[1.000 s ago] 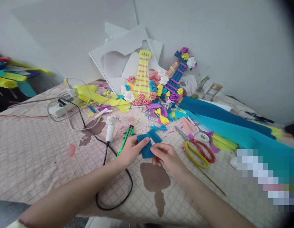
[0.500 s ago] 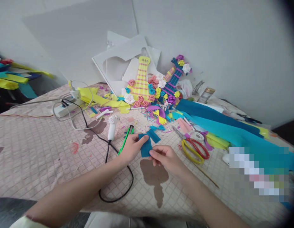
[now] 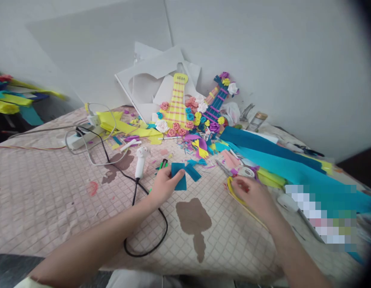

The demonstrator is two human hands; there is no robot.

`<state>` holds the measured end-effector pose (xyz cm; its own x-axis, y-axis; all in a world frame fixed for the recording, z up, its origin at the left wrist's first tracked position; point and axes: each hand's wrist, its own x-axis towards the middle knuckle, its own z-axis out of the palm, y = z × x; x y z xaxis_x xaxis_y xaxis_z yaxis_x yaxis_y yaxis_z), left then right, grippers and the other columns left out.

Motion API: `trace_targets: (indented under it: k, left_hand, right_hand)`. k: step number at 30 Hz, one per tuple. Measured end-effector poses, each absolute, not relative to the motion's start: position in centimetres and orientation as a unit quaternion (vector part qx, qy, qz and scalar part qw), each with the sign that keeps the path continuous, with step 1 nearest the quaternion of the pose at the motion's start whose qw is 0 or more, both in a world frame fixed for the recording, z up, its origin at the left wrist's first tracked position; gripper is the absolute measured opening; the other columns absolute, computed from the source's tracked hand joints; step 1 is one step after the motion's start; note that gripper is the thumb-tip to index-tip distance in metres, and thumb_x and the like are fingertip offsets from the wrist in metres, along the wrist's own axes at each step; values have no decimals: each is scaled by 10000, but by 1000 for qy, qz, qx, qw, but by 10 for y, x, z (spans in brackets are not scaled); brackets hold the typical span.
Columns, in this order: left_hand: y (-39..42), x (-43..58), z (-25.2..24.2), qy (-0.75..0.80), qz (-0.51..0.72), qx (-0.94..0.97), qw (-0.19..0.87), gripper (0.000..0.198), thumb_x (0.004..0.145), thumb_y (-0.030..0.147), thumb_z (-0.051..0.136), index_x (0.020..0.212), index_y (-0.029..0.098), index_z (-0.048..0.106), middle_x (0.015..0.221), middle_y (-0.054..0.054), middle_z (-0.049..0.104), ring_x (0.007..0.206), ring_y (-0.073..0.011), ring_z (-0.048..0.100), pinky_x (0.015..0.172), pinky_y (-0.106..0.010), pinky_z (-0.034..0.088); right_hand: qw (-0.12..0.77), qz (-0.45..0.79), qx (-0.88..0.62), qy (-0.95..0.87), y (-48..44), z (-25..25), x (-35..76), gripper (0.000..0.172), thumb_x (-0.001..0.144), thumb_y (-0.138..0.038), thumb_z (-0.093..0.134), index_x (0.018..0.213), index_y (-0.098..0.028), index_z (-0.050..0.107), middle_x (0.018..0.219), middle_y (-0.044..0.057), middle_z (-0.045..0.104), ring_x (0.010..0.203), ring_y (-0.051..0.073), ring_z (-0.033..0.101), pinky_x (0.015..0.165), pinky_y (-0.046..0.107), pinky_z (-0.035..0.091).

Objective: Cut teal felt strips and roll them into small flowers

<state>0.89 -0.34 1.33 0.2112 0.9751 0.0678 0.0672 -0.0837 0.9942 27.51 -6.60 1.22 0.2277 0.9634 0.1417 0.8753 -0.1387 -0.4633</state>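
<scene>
My left hand [image 3: 165, 185] is closed, thumb pressing a small rectangle of dark blue paper [image 3: 179, 182] against the fingers. Just beyond the paper lies a cut blue strip [image 3: 192, 172]. Partly under my left hand is a green box cutter [image 3: 163, 164]. Over on the right, my right hand [image 3: 253, 196] has its fingers curled on the handles of scissors [image 3: 230, 185]. One yellow loop shows; the hand covers most of the red one. The blades rest on the table, pointing away from me.
A white glue gun [image 3: 140, 162] trails a black cord to a power strip [image 3: 83, 137]. Yellow [image 3: 177, 108] and blue [image 3: 217, 102] paper guitars with flowers lean at the back. White tape [image 3: 247, 172] and long blue paper sheets [image 3: 281, 164] lie right, with a thin stick [image 3: 257, 218] nearer me.
My right hand has let go of the blue paper and moved right onto the scissors' handles. My left hand keeps the paper, now turned a little more upright.
</scene>
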Motion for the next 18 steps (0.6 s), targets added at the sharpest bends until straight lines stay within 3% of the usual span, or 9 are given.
trace_targets:
  k: [3, 6, 8, 10, 12, 14, 18]
  left_hand:
    - [0, 8, 13, 444, 450, 594, 497, 353, 753, 468, 563, 616, 165, 443, 544, 52, 380, 491, -88, 379, 452, -203, 340]
    - [3, 7, 13, 442, 456, 607, 477, 349, 766, 468, 555, 628, 166, 448, 556, 50, 389, 496, -89, 385, 461, -206, 351]
    - [5, 8, 15, 445, 459, 616, 459, 347, 775, 465, 545, 627, 165, 452, 555, 50, 388, 494, -88, 382, 461, -206, 346]
    - [6, 8, 20, 449, 463, 626, 438, 349, 777, 457, 541, 611, 166, 448, 544, 50, 384, 487, -88, 376, 455, -206, 333]
    - [7, 9, 27, 451, 466, 637, 417, 349, 772, 443, 549, 588, 168, 439, 532, 50, 381, 481, -89, 371, 449, -205, 317]
    - [8, 8, 36, 451, 469, 647, 397, 345, 764, 426, 560, 571, 169, 436, 527, 49, 380, 483, -90, 368, 446, -204, 301]
    - [8, 9, 52, 449, 472, 662, 371, 343, 760, 407, 560, 545, 170, 435, 526, 43, 375, 493, -93, 365, 450, -206, 296]
  right_hand:
    - [184, 66, -768, -610, -68, -1, 305, 407, 762, -345, 559, 1083, -103, 624, 1109, 211, 610, 1001, 356, 566, 848, 460, 416]
    - [153, 70, -771, -614, -63, -9, 317, 469, 745, -310, 571, 1153, -79, 585, 1127, 228, 598, 1014, 359, 563, 841, 446, 416]
    - [147, 84, -765, -622, -55, -10, 320, 437, 735, -312, 584, 1116, -98, 604, 1062, 195, 640, 967, 329, 592, 792, 398, 435]
    - [142, 101, -757, -630, -49, -6, 320, 304, 701, -306, 611, 947, -134, 660, 888, 134, 688, 820, 282, 630, 682, 340, 441]
    - [141, 111, -757, -629, -46, 0, 318, 149, 651, -290, 635, 737, -170, 656, 687, 72, 672, 647, 236, 614, 574, 307, 407]
    - [151, 109, -765, -616, -47, 7, 317, 107, 616, -288, 643, 612, -188, 605, 578, 46, 627, 550, 209, 570, 520, 299, 371]
    - [201, 121, -769, -594, -62, 26, 312, 178, 610, -315, 646, 726, -187, 606, 643, 60, 643, 577, 217, 571, 533, 319, 395]
